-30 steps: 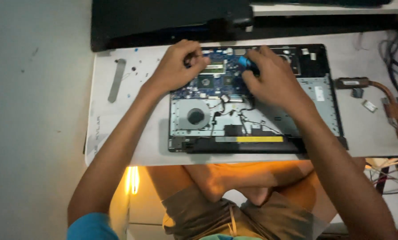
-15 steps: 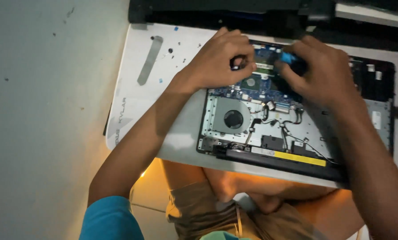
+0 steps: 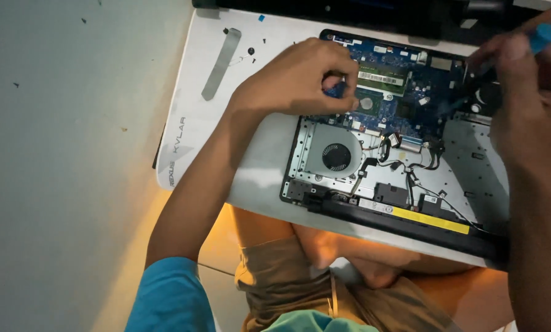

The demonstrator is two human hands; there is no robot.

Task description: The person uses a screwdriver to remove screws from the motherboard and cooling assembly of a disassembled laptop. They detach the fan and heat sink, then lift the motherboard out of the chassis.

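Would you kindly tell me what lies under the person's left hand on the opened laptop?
Under the left hand lies the blue circuit board, with a green memory module beside the knuckles. Whatever the curled fingers pinch is covered.

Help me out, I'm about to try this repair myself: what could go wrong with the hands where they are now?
The right hand holds a blue-handled tool over the open laptop; a slip might scratch the blue circuit board. The left hand pinches at the board and could strain a part. Tiny dark screws lie loose on the white table and could roll off.
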